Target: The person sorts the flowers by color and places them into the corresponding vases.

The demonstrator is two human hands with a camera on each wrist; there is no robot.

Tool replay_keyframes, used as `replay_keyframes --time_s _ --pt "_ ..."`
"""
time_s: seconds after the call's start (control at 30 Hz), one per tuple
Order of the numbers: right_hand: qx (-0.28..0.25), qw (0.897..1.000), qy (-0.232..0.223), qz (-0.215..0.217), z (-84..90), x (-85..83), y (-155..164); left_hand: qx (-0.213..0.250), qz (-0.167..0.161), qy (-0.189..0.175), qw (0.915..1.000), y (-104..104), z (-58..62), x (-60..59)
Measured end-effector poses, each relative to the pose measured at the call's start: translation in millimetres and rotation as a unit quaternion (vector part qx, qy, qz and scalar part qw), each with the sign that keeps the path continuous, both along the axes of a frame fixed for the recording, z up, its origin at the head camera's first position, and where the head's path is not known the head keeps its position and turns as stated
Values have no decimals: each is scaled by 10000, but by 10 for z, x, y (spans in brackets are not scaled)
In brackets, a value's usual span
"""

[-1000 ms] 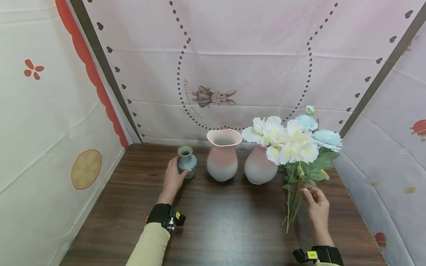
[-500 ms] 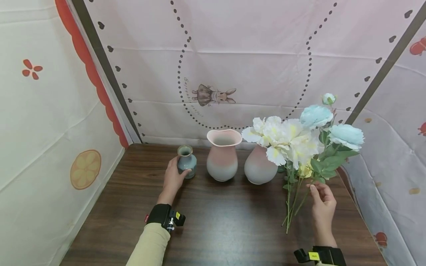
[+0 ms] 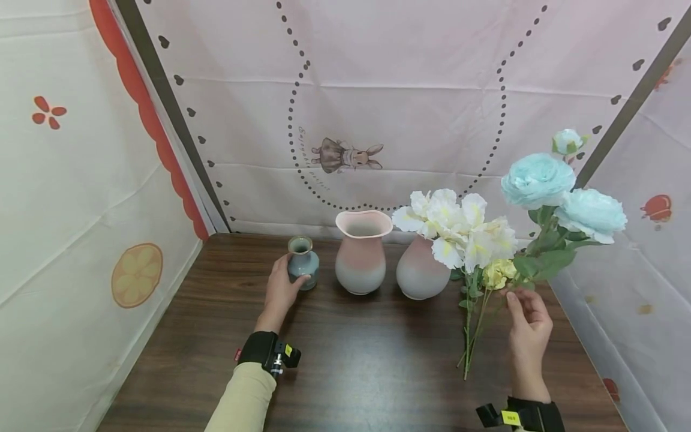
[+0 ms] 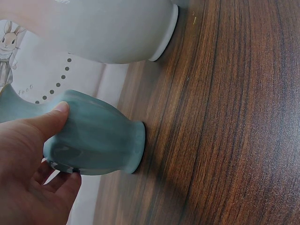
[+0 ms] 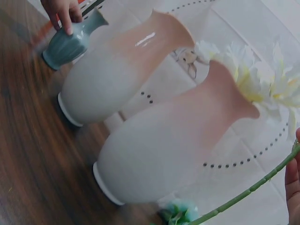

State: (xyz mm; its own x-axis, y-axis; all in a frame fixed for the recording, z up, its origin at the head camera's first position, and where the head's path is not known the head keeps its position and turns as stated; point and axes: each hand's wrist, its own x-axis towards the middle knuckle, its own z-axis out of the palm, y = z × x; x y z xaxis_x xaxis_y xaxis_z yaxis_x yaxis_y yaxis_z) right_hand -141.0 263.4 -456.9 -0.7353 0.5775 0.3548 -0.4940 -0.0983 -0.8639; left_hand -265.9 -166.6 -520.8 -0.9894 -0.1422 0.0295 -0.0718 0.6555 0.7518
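My left hand [image 3: 288, 275] grips a small teal vase [image 3: 302, 261] that stands on the dark wooden table [image 3: 345, 360]; the left wrist view shows thumb and fingers [image 4: 44, 123] wrapped around the teal vase [image 4: 101, 138]. My right hand [image 3: 513, 297] pinches the green stem [image 5: 248, 190] of a pale blue flower sprig [image 3: 540, 180], held up above the table's right side. A bunch of white flowers [image 3: 459, 231] leans by the right pink vase [image 3: 420, 271], its stems [image 3: 468, 342] lying on the table. A second pink vase [image 3: 361, 252] stands between the two.
Printed cloth walls [image 3: 405, 108] enclose the table at the left, back and right. A small yellow bloom [image 3: 498, 273] sits among the white flowers. The near half of the table is bare wood.
My right hand has lifted the blue flower sprig up and to the right, out of the white bunch. The left hand stays on the teal vase.
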Motion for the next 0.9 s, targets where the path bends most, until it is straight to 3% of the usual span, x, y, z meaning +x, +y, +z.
replay_keyframes --time_s 0.2,0.43,0.7,0.9 --pt "-116 9975 569 393 82 -15 -75 7 -21 8 10000 0 -11 -8" --pt "-1 9976 504 475 198 -17 -181 8 -26 35 10000 -4 -26 -22" --pt "-114 9872 1190 1057 326 -40 -308 -13 -9 4 10000 -9 -4 -5" --pt "88 9892 1023 1043 433 -55 -423 18 -8 -36 10000 -3 -2 -8"
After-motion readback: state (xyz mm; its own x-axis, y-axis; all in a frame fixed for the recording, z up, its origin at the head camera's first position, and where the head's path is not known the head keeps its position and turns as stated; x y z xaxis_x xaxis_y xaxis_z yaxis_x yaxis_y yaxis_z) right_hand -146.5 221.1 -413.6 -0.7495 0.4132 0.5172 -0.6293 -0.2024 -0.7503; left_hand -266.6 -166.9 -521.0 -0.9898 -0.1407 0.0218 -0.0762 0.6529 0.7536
